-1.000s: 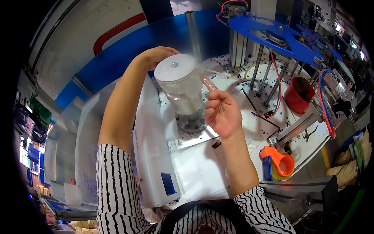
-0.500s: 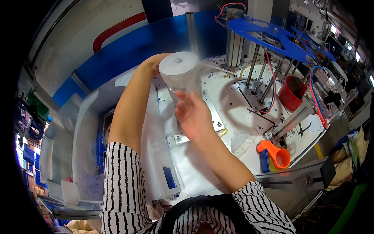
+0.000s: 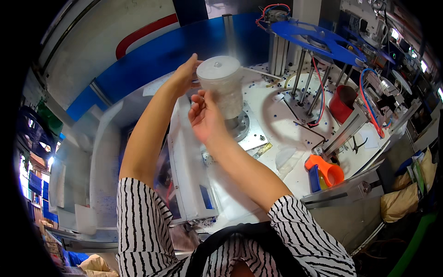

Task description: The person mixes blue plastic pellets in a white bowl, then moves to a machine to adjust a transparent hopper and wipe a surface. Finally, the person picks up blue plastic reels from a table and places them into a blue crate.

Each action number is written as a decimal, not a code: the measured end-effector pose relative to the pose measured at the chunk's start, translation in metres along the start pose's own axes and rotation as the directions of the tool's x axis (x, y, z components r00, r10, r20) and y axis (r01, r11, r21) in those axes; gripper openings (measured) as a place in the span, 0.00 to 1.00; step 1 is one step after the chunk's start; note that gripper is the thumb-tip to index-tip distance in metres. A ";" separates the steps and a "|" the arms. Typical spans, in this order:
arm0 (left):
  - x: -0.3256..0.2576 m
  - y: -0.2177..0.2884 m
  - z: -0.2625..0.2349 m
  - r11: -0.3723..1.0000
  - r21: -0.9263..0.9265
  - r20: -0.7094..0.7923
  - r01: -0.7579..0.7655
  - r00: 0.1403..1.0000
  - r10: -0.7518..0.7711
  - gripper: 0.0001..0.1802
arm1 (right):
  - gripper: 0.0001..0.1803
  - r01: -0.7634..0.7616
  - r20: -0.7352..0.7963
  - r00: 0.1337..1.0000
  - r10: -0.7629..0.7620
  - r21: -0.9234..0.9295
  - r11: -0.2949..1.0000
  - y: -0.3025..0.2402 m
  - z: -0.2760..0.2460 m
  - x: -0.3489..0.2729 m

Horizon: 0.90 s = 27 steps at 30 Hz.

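A translucent cylinder (image 3: pixel 224 97), slightly blurred, stands over a round metal base (image 3: pixel 241 129) on a metal plate. Its flat white lid (image 3: pixel 218 68) has a small knob in the middle. My left hand (image 3: pixel 187 74) is at the cylinder's far left side, thumb raised and fingers apart; some fingertips are hidden by the cylinder's edge. In front of the cylinder's left side, my right hand (image 3: pixel 204 117) turns its palm up with loosely curled fingers. Its thumb is close to the wall; I cannot tell whether it touches. Neither hand grips anything.
Blue pellets lie scattered over the white table (image 3: pixel 277 120). At the right are a blue ring-shaped frame (image 3: pixel 318 39) on rods, a red cup (image 3: pixel 343 104), an orange scoop (image 3: pixel 328 171) and pliers (image 3: pixel 357 145). A white bin (image 3: pixel 108 184) stands at the left.
My right hand has moved left from the cylinder's front, its fingers curling. My left hand now shows more, with its thumb raised. In the picture, the cylinder sits slightly farther right.
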<state>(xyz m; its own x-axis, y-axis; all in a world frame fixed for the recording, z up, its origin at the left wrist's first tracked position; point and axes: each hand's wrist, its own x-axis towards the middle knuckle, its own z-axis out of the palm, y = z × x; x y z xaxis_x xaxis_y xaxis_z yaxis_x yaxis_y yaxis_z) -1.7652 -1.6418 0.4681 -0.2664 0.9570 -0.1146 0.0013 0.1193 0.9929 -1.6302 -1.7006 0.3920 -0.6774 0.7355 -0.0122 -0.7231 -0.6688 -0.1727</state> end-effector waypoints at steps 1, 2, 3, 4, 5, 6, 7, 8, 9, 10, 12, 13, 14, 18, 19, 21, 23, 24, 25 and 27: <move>-0.004 -0.001 -0.004 0.997 0.047 0.009 -0.063 0.998 0.063 0.37 | 0.10 0.008 -0.006 1.000 -0.008 -0.016 1.000 -0.001 -0.001 0.005; -0.010 -0.003 -0.009 0.988 0.089 0.013 -0.125 0.992 0.124 0.41 | 0.10 0.007 -0.013 1.000 -0.008 -0.036 0.999 -0.001 0.000 0.008; -0.015 -0.006 -0.011 0.974 0.130 0.022 -0.187 0.982 0.186 0.46 | 0.09 0.008 -0.019 1.000 -0.009 -0.057 0.998 -0.001 -0.001 0.009; -0.020 -0.008 -0.013 0.952 0.173 0.084 -0.252 0.967 0.240 0.49 | 0.09 -0.030 -0.052 0.998 0.025 -0.109 0.994 0.000 -0.003 0.009; -0.028 -0.007 -0.011 0.924 0.211 0.151 -0.319 0.945 0.292 0.53 | 0.08 -0.066 -0.086 0.995 0.053 -0.160 0.985 0.000 -0.006 0.007; -0.037 -0.009 -0.012 0.891 0.241 0.213 -0.384 0.917 0.337 0.58 | 0.08 -0.110 -0.124 0.989 0.085 -0.213 0.971 0.002 -0.010 0.004; -0.044 -0.011 -0.009 0.853 0.308 0.244 -0.420 0.902 0.356 0.60 | 0.07 -0.097 -0.148 0.987 0.057 -0.281 0.955 0.003 -0.015 -0.004; -0.053 -0.015 -0.006 0.809 0.374 0.267 -0.453 0.888 0.374 0.62 | 0.06 -0.094 -0.167 0.985 0.036 -0.351 0.932 0.004 -0.023 -0.016; -0.056 -0.015 -0.002 0.758 0.431 0.296 -0.489 0.870 0.393 0.65 | 0.06 -0.084 -0.183 0.983 0.006 -0.423 0.902 0.000 -0.029 -0.028; -0.050 -0.017 -0.003 0.767 0.438 0.291 -0.469 0.881 0.373 0.71 | 0.06 0.060 -0.149 0.977 -0.150 -0.486 0.872 -0.005 -0.040 -0.035; -0.044 -0.018 0.003 0.818 0.362 0.270 -0.447 0.890 0.367 0.72 | 0.06 0.319 -0.051 0.906 -0.420 -0.570 0.757 -0.031 -0.055 -0.040; -0.044 -0.018 0.004 0.841 0.327 0.257 -0.431 0.897 0.360 0.72 | 0.06 0.426 0.007 0.854 -0.521 -0.584 0.691 -0.045 -0.058 -0.042; -0.042 -0.017 0.005 0.863 0.299 0.265 -0.407 0.904 0.335 0.73 | 0.06 0.495 0.061 0.807 -0.588 -0.614 0.615 -0.061 -0.060 -0.040; -0.039 -0.011 0.001 0.897 0.274 0.272 -0.347 0.923 0.274 0.75 | 0.13 0.616 0.223 0.695 -0.684 -0.675 0.405 -0.103 -0.037 -0.005; -0.037 -0.012 -0.001 0.896 0.283 0.266 -0.343 0.925 0.270 0.75 | 0.14 0.623 0.260 0.712 -0.652 -0.663 0.416 -0.111 -0.038 0.011; -0.026 -0.012 -0.002 0.874 0.296 0.305 -0.385 0.905 0.296 0.76 | 0.18 0.647 0.342 0.729 -0.593 -0.627 0.434 -0.127 -0.038 0.043; -0.018 -0.010 -0.002 0.866 0.295 0.326 -0.405 0.894 0.307 0.78 | 0.19 0.596 0.384 0.791 -0.476 -0.658 0.460 -0.132 -0.028 0.063; -0.020 -0.009 0.000 0.868 0.287 0.331 -0.406 0.892 0.308 0.79 | 0.20 0.572 0.403 0.815 -0.416 -0.674 0.468 -0.133 -0.022 0.068; -0.022 -0.008 0.003 0.869 0.280 0.337 -0.408 0.889 0.309 0.80 | 0.21 0.415 0.265 0.905 -0.333 -0.722 0.554 -0.133 -0.017 0.069; -0.020 -0.007 -0.001 0.888 0.261 0.332 -0.379 0.899 0.286 0.80 | 0.23 0.073 -0.026 0.990 -0.138 -0.741 0.667 -0.128 0.013 0.048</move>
<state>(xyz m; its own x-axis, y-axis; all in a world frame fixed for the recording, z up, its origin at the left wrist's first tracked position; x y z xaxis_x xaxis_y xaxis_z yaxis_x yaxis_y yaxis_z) -1.7609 -1.6621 0.4635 0.0811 0.9822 0.1696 0.3540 -0.1874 0.9163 -1.5719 -1.5809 0.4269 -0.5678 0.8230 -0.0136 -0.4320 -0.3121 -0.8462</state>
